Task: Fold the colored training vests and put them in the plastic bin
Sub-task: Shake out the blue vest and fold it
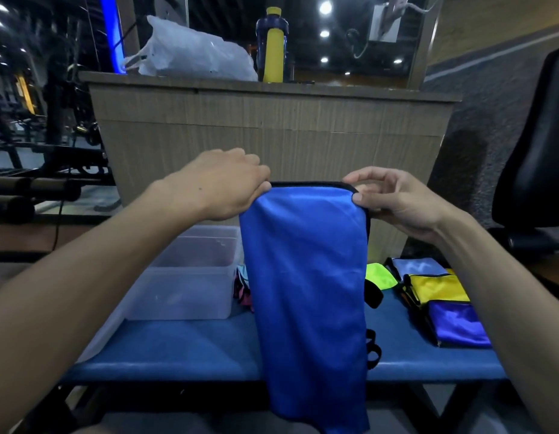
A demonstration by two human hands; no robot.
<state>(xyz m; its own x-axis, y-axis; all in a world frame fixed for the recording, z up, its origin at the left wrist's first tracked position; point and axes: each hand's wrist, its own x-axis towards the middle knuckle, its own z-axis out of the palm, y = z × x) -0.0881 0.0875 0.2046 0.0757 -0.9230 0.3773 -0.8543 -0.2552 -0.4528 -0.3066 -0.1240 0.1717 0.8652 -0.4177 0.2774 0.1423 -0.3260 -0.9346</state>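
Note:
A blue training vest (309, 277) with black trim hangs in the air above the blue bench (184, 352), folded lengthwise. My left hand (222, 186) pinches its top left corner. My right hand (394, 198) pinches the top right corner between thumb and fingers. A clear plastic bin (190, 274) stands on the bench's left part, just left of the hanging vest. Right of the vest lie a neon green vest (380, 275) and a row of folded vests (441, 302) in light blue, yellow and purple-blue. A pink and light blue vest (242, 286) peeks out behind the hanging one.
A wooden counter (272, 126) rises behind the bench, carrying a white plastic bag (190, 54) and a yellow-and-blue bottle (272, 45). A black office chair (538, 158) stands at the right. Gym equipment (37, 145) fills the left side.

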